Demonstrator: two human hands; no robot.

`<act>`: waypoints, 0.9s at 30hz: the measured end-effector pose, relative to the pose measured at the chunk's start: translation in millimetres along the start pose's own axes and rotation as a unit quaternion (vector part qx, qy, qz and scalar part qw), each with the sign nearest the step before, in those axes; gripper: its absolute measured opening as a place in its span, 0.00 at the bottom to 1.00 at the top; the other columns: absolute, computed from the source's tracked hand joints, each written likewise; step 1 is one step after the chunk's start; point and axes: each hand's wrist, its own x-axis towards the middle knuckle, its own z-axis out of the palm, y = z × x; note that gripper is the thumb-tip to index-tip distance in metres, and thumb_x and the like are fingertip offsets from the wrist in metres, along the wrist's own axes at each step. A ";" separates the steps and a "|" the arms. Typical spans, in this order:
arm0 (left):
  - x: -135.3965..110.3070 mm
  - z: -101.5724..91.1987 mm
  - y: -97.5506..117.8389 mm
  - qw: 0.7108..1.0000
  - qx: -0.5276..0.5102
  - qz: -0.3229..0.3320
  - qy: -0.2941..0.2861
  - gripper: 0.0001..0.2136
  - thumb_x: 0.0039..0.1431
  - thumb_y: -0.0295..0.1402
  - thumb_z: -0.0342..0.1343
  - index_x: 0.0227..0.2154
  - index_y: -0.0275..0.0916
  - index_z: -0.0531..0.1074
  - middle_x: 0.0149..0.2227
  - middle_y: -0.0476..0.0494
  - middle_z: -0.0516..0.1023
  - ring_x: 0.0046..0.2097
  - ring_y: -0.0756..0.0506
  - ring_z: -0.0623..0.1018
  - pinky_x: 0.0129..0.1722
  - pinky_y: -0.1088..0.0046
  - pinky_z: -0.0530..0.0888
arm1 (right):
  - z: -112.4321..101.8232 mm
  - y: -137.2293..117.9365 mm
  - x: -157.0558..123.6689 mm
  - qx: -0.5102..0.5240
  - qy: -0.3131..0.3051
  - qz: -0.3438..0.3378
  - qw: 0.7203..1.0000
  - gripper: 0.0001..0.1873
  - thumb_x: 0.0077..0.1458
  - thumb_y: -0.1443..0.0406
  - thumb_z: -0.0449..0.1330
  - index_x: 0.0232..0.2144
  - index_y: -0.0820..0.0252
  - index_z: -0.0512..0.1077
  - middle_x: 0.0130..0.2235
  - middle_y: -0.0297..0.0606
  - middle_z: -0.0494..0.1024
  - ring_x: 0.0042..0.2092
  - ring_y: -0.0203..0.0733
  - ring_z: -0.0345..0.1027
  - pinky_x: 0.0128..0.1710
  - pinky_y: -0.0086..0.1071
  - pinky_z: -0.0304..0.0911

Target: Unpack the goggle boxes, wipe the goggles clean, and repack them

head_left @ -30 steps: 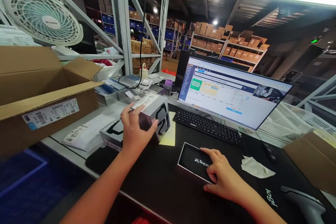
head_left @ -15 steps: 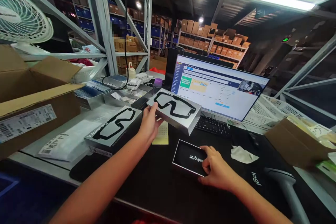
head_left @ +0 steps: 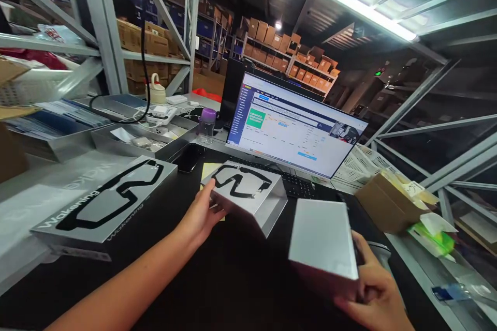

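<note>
My left hand (head_left: 199,215) grips the near-left corner of a silver box (head_left: 248,194) printed with a black goggle outline, tilted over the black desk mat (head_left: 229,279). At the lower right, my right hand (head_left: 370,289) is closed on a flat white box (head_left: 324,235), lifted off the mat with its plain white face towards me. A second, larger silver goggle box (head_left: 104,204) lies flat at the left, apart from both hands.
A monitor (head_left: 291,126) and keyboard (head_left: 298,185) stand behind the boxes. A black phone (head_left: 189,156), a purple-capped bottle (head_left: 207,125) and metal trays (head_left: 143,137) sit at the back left. An open cardboard box (head_left: 388,201) lies at the right. Shelving uprights (head_left: 99,26) rise on the left.
My right hand has picked the flat box up from the mat and turned its white side up. My left hand has brought the silver goggle box lower and closer. The view swung right.
</note>
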 end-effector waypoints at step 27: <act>-1.8 -13.3 -18.1 0.962 0.255 0.092 -0.038 0.26 0.46 0.53 0.67 0.45 0.48 0.67 0.46 0.53 0.72 0.40 0.49 0.73 0.36 0.71 0.75 | 32.8 -46.7 37.5 -0.387 -0.371 0.051 0.843 0.17 0.47 0.57 0.68 0.26 0.68 0.80 0.55 0.65 0.68 0.52 0.70 0.66 0.48 0.56 0.67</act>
